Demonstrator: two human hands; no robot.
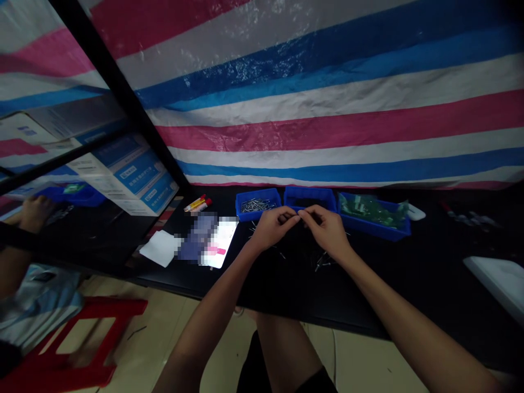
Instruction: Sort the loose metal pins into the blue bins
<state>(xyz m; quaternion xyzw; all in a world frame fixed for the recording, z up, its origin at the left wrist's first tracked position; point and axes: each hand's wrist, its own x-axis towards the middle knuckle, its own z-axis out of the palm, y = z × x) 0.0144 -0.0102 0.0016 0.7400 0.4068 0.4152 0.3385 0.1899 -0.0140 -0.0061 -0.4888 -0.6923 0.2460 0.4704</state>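
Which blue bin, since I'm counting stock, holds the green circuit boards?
The rightmost blue bin holds the green circuit boards; the leftmost holds metal pins, and the middle one shows none.

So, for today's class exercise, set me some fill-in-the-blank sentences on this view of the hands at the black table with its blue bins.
The left hand and right hand are raised close together in front of the ____ blue bin.
The blue bin at the right of the row holds green ____.
The tarp behind the table has pink, white and ____ stripes.
The stool on the floor is ____.

Answers: middle; circuit boards; blue; red.
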